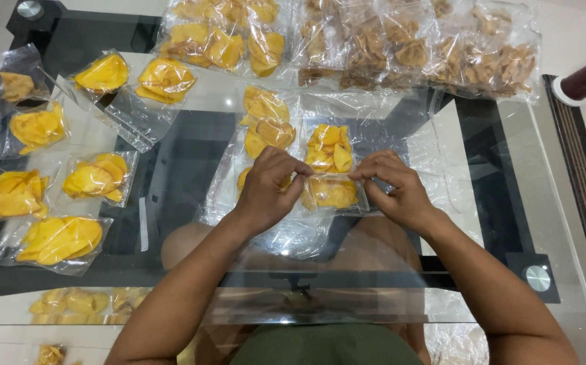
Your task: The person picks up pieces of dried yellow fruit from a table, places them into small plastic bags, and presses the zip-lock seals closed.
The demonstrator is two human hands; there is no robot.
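We saw the left hand (pixel 266 189) and right hand (pixel 397 189) pinching opposite ends of a small clear bag of yellow chips (pixel 332 192), each grip closed tight on the bag's top edge, bag held just above the glass surface (pixel 509 169) near frame centre. More filled chip bags (pixel 56 240) lay at 9 o'clock, and a pile of brown snack bags (pixel 441 54) at 1 o'clock.

Both forearms reach forward, the left hand (pixel 269 186) and right hand (pixel 397 189) level, fingers curled in pinches facing each other.
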